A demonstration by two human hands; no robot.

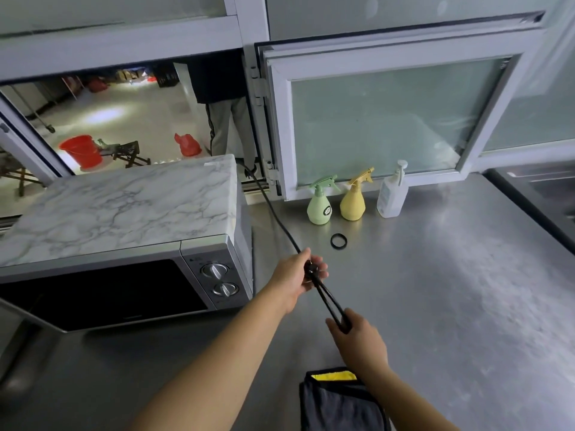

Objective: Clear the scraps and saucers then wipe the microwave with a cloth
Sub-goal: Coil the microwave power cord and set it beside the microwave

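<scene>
Both hands work the black power cord beside the microwave: left hand grips its bundled part, right hand pinches the folded loop. Judging by this, wiping has not begun. Next comes setting the cord aside and taking the soft grey-and-yellow cloth at the steel table's near edge.

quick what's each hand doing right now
Left hand: closed, gripping the black cord.
Right hand: closed, pinching the cord's folded loop.
</scene>
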